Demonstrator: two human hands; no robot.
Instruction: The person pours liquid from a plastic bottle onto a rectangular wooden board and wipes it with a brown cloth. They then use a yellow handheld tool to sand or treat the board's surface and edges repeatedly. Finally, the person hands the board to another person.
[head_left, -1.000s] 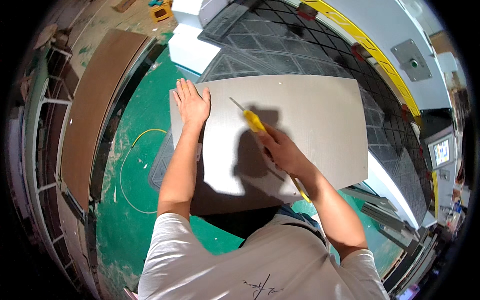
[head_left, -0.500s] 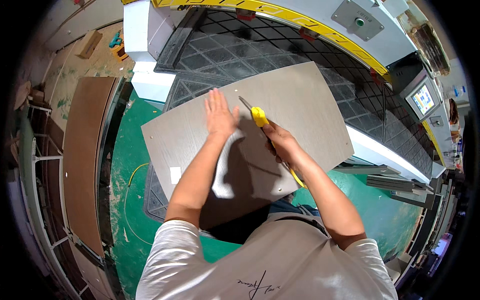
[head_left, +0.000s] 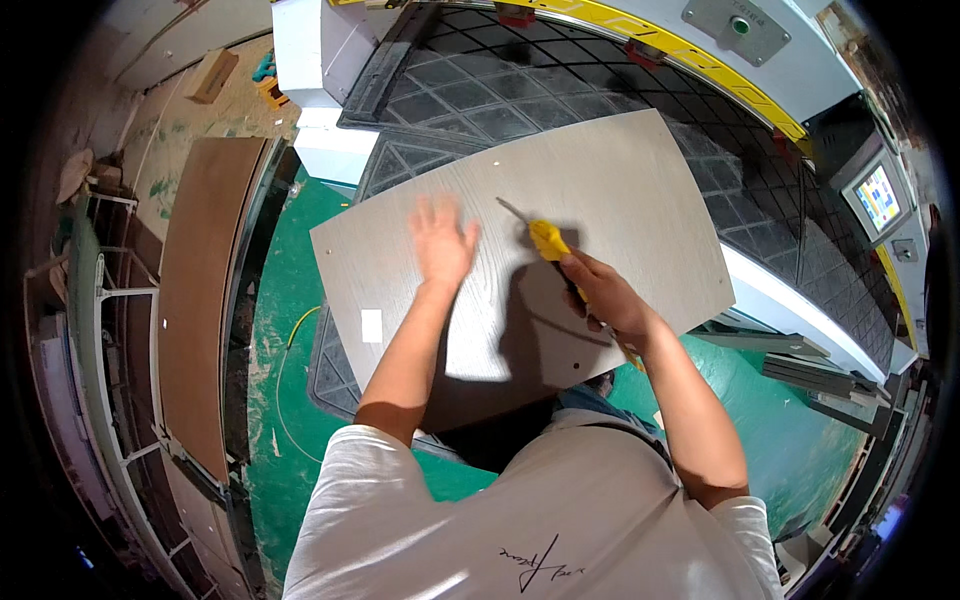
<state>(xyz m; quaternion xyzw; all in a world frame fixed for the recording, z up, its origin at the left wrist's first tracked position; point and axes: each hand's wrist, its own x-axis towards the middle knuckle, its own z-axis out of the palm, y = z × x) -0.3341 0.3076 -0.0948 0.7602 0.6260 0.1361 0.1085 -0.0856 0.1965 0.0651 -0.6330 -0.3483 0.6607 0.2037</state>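
Observation:
A large grey wood-grain panel (head_left: 620, 190) lies flat on a black grid-patterned machine bed (head_left: 520, 90) in front of me. My left hand (head_left: 441, 240) is spread flat, palm down, over the middle of the panel and is blurred by motion. My right hand (head_left: 605, 295) grips a yellow-handled air blow gun (head_left: 548, 240), whose thin metal nozzle points up and left across the panel. A yellow hose (head_left: 632, 355) runs back from the tool under my right wrist. A small white label (head_left: 371, 325) is stuck near the panel's left end.
A long brown board (head_left: 200, 290) lies on a rack at the left. Green floor (head_left: 290, 400) runs between it and the bed, with a thin yellow hose (head_left: 285, 345) on it. A yellow-edged white machine housing (head_left: 720, 60) and a small screen (head_left: 877, 197) stand at the far right.
My left hand moved from the panel's left corner to its middle and keeps sweeping there. The view has swung, so the panel now sits tilted. The right hand keeps its hold on the tool.

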